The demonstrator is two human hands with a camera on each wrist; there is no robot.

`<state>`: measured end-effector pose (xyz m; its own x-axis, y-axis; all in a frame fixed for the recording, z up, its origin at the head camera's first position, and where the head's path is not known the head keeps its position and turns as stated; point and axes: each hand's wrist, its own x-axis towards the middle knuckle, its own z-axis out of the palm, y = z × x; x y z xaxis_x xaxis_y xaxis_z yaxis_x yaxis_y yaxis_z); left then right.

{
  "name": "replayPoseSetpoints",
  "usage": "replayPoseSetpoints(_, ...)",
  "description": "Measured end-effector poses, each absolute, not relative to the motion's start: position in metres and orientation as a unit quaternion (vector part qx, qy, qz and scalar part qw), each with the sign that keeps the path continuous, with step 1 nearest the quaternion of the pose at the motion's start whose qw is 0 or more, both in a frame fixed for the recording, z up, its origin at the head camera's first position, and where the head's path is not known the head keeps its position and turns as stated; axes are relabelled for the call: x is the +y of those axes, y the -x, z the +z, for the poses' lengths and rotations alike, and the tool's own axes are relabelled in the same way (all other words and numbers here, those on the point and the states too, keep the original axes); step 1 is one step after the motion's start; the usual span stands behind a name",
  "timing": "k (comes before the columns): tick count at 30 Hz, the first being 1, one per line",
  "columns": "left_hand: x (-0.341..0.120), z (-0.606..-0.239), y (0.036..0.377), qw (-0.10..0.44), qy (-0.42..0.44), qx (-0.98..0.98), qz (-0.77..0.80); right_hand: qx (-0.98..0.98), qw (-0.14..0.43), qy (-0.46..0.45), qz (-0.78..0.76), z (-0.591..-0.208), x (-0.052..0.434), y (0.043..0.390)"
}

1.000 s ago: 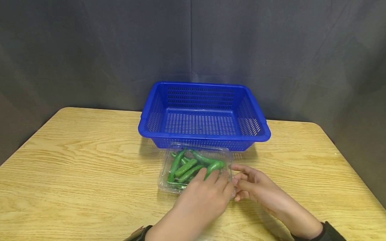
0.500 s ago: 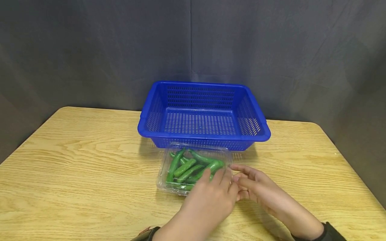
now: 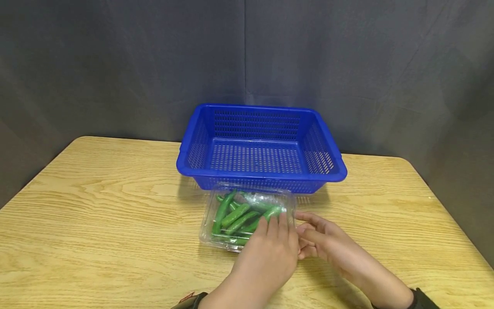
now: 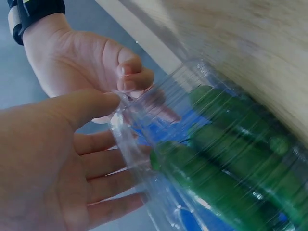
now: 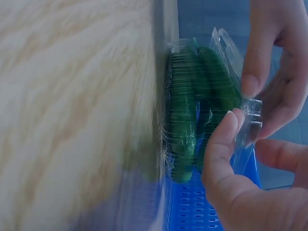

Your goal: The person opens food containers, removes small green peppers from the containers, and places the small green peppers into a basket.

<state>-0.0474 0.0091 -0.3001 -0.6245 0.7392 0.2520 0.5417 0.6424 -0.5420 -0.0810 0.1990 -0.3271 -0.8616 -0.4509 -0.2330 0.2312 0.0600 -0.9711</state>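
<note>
The left hand point(image 3: 268, 253) is sliding a little toward 4 o'clock since a second ago, and the clear box point(image 3: 207, 224) is shifting a tiny bit toward 9. The box is sitting on the tabletop point(image 3: 112, 227), holding green veggies point(image 3: 236, 215). The blue basket point(image 3: 262, 175) is standing at its 12. At 5, the left hand is resting straight fingers on top. At 3, the right hand point(image 3: 326, 242) is touching the side, finger and thumb staying apart.
</note>
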Motion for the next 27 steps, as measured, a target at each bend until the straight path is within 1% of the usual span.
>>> replayPoseSetpoints(9, 0.0095, -0.3024, 0.0471, 0.235, 0.379, -0.864, 0.234, 0.678, 0.248, 0.082, -0.688, -0.3286, 0.1986, 0.0798)
replayPoseSetpoints(15, 0.0124, -0.3033, 0.0448, 0.253, 0.37, -0.864, 0.231, 0.679, 0.247, 0.088, -0.685, -0.3296, 0.1975, 0.0797)
replayPoseSetpoints(22, 0.0173, -0.3073, 0.0396, 0.248, 0.364, -0.857, 0.266, 0.685, 0.245, 0.088, -0.681, -0.3316, 0.1962, 0.0796)
replayPoseSetpoints(27, 0.0187, -0.3082, 0.0386, 0.258, 0.364, -0.85, 0.278, 0.683, 0.243, 0.086, -0.683, -0.3322, 0.1956, 0.0791)
